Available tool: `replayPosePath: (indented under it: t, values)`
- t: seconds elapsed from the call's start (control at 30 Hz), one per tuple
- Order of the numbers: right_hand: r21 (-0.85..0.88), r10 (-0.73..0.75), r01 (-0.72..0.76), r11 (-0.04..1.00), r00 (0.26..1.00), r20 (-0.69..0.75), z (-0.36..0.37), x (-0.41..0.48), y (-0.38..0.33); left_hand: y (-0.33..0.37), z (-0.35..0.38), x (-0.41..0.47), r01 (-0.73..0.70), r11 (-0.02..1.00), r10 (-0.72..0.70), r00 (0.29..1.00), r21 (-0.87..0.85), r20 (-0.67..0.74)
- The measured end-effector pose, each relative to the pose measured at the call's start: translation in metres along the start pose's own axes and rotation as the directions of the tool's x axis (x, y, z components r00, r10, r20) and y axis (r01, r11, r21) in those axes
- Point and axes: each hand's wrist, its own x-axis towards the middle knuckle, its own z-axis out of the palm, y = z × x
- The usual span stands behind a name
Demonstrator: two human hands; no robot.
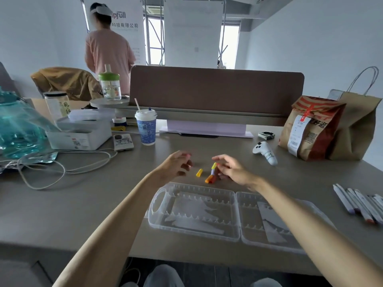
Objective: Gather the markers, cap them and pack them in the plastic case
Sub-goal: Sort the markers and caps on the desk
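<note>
L hand (176, 164) is out over the surface (103, 204) beyond the plastic case (194, 210), grip curled round a small pink cap (187, 155) that pokes out at the fingertips. R hand (230, 168) is on the loose cap pile (211, 176), fingers at an upright yellow-tipped one; can't tell if that grip is pinching or just touching. A lone yellow cap (199, 172) lies btwn the two hands. The case lies open flat in front of me, both halves up, w/ a printed paper sheet in each. Uncapped markers (356, 201) lie in a bunch well to the R of the case, on the surface. Far R, a paper bag (310, 129) is folded closed w/ a receipt on it, contents hidden. Lidded cup w/ straw (146, 129) stands far L of centre.
</note>
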Motion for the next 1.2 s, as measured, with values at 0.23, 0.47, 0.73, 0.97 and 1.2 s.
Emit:
replayPosePath:
  t: [0.23, 0.47, 0.73, 0.97, 1.2]
  values:
    - [-0.728, -0.066, 0.138, 0.671, 0.99, 0.127, 0.003, 0.009, 0.008, -0.004, 0.003, -0.015, 0.072, 0.993, -0.057, 0.987, 0.091, -0.153]
    - [-0.772, -0.101, 0.266, 0.577, 0.962, 0.256, -0.004, 0.016, 0.009, 0.002, 0.015, 0.007, 0.054, 0.629, 0.031, 0.995, 0.775, -0.094]
    - [0.146, 0.126, -0.117, 0.982, 0.99, -0.055, -0.009, 0.0, -0.006, -0.003, 0.039, 0.041, 0.089, 0.387, -0.16, 0.987, 0.918, -0.029]
    - [0.646, 0.284, -0.152, 0.748, 0.953, -0.104, -0.023, -0.005, 0.007, 0.005, 0.048, 0.043, 0.128, 0.494, -0.169, 0.984, 0.86, -0.05]
    - [0.522, 0.435, -0.269, 0.81, 0.871, -0.227, -0.015, 0.011, 0.015, 0.006, 0.046, 0.028, 0.165, 0.984, -0.168, 0.985, -0.069, -0.04]
